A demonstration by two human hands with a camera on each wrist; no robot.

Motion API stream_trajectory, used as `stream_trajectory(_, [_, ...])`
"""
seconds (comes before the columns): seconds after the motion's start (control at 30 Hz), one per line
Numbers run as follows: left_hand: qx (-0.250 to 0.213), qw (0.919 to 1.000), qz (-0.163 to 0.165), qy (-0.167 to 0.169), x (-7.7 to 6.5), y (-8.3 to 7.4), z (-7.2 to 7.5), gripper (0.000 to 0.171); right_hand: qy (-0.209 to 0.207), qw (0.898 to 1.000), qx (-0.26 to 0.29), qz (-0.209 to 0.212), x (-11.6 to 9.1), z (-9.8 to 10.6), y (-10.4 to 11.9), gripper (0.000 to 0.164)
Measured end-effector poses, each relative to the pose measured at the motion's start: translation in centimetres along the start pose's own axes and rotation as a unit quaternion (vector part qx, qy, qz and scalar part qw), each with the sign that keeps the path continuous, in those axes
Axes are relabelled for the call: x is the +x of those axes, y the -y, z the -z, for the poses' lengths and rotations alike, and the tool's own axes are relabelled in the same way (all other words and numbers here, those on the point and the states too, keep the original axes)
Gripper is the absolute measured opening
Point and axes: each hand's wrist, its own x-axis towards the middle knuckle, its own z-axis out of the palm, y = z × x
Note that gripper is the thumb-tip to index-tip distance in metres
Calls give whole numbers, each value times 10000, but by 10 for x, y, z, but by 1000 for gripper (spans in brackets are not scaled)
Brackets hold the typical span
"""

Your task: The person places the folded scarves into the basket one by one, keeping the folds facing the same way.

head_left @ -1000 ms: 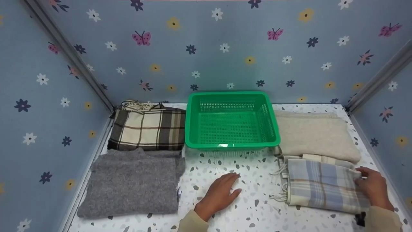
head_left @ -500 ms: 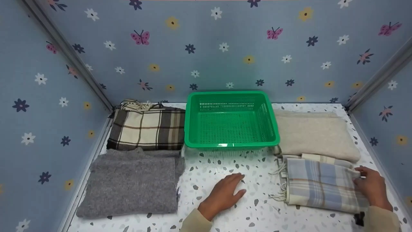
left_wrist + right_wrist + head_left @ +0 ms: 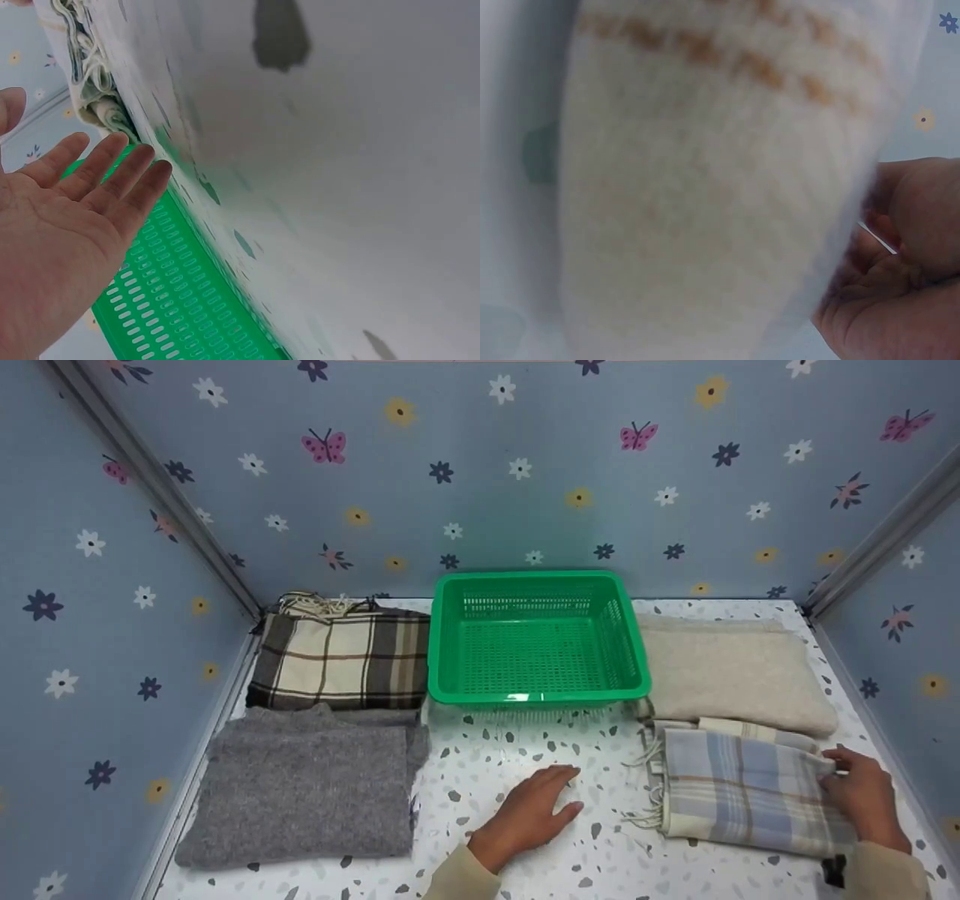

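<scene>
Right hand [image 3: 862,795] at the right edge of the folded blue plaid cloth [image 3: 739,791], fingers apparently clamped on that edge; tips partly hidden. Cloth lies on the desk [image 3: 607,877], in front of the cream cloth [image 3: 735,675], fringe facing inward. Left hand [image 3: 525,814] holds nothing, fingers straight, thumb apart. Judgement: pinch every layer together; support the fringed side so folds stay aligned. Desk white, grey-flecked; blue floral wall [image 3: 480,435] behind, side panels left and right.
</scene>
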Motion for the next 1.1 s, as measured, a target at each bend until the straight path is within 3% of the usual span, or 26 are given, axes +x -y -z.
stream_trajectory(0.2, [-69,10000,-6,-9,1,-3,-1,51,49,9999,-48,93,-2,0,2,44])
stream_trajectory(0.5, [-164,9998,-76,85,3,-6,-3,51,191,9997,-19,-174,-2,-3,7,47])
stream_trajectory(0.73, [-252,9994,55,239,6,-7,-8,53,332,9993,-20,-174,-4,-2,9,47])
stream_trajectory(1.1, [-523,9975,206,421,10,-10,-10,55,235,9994,-126,239,-8,-5,9,45])
